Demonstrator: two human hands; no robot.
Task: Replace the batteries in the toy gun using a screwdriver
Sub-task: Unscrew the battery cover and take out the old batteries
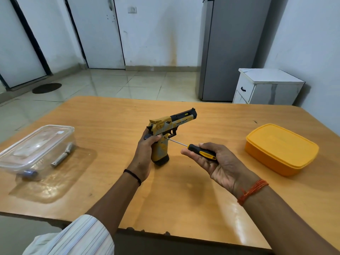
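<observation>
We hold the toy gun point(168, 129) upright over the middle of the tabletop point(193, 196), left hand point(145, 153) wrapped around the grip, barrel pointing away and to the right, the base of the grip at or just above the wood. Our right hand point(217, 162) curls its fingers around the black-and-yellow handle of the screwdriver point(195, 150); its tip meets the gun's side just behind the trigger. At left a clear tub point(36, 144) sits upside down on its lid, with two batteries point(62, 157) and a dark, blurred object showing through it. A closed yellow box point(281, 150) stands at right, well apart from the gun.
</observation>
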